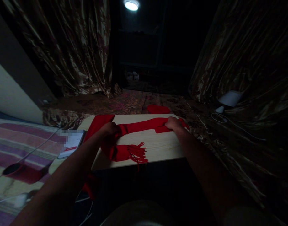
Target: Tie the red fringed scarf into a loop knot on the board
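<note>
A red fringed scarf [140, 126] stretches across a small wooden table [161, 146]. My left hand [109, 128] is closed on the scarf near the table's left side, where the cloth is bunched and doubled. On the right, my right hand [173, 123] grips another part of it, with a folded flap under the fingers. One fringed end lies at the table's front edge, its tassels hanging slightly over. More red cloth drops past the left edge. Behind the table's far edge sits a separate red bundle [158, 109], whose kind I cannot make out.
A white lamp [230, 99] with a cable stands at the right. To the left are a notebook-like item [72, 142], a red cup-shaped object [23, 172] and cables on a striped cover [47, 138]. Patterned curtains [82, 47] hang around a dark window.
</note>
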### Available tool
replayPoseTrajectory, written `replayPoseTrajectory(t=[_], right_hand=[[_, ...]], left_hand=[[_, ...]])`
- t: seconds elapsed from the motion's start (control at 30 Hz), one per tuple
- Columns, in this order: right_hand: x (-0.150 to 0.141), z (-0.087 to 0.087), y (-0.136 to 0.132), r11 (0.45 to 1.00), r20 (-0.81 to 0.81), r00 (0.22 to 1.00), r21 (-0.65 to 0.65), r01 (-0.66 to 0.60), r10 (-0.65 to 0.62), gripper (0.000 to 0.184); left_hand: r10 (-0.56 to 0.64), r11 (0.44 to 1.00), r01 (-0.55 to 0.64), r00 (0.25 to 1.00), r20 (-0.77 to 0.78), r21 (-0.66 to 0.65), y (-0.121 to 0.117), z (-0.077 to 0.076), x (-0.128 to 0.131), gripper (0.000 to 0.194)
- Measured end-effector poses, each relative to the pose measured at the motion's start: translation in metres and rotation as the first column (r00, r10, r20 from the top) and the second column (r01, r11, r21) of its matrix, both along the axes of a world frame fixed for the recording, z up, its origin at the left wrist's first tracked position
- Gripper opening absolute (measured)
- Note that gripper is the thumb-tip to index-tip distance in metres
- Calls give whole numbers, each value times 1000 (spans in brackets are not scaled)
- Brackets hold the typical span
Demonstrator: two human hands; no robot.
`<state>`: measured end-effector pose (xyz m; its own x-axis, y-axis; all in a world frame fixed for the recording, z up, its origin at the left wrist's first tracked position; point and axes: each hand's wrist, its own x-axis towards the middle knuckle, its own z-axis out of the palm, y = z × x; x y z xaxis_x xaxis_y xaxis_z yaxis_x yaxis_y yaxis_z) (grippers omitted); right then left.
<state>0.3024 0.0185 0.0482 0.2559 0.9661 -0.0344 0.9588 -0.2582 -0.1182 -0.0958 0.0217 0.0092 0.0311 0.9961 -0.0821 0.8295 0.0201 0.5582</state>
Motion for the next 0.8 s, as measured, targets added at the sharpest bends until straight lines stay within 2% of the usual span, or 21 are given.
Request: replayPoseTrajectory(t=[0.07,0.13,0.2,0.27,0.37,0.47,0.53,0.6,0.7,0.73,0.8], right_hand=[[-10,-2,-7,995,136,987,30,-90,85,52],[-19,-7,-11,955,240,942,124,-268,233,60],[-27,-14,-11,887,261,882,146,-438,392,75],[-31,-23,-7,850,204,841,63,-522,501,89],[-30,-33,0,879,155,866,-90,-467,476,86],[-26,-33,5,942,193,928,-174,-287,318,63],[-21,-29,7,954,197,948,-219,-205,249,56],[-17,-24,8,939,149,949,-253,-235,278,68],[-14,-22,10,871,-58,905,-250,-422,421,102],[-15,-23,11,862,-121,891,-226,-453,437,107],[-18,-25,12,888,-166,899,-161,-431,406,103]], left_hand=[[-42,998,39,996,-79,-39,0,-6,0,15],[-111,992,94,973,-202,-88,1,-9,1,25],[-175,981,138,934,-312,-137,5,-11,3,35],[-204,974,152,910,-360,-169,9,-13,4,39],[-193,974,125,899,-393,-191,14,-17,2,39],[-155,981,88,895,-419,-175,15,-18,-3,43],[-92,991,40,897,-433,-128,12,-17,-4,50],[0,998,-26,898,-439,-54,7,-15,-3,55],[98,995,-74,898,-428,71,-2,-9,2,57],[108,992,-69,900,-422,106,-5,-7,4,57],[134,983,-69,905,-404,171,-9,-2,7,56]])
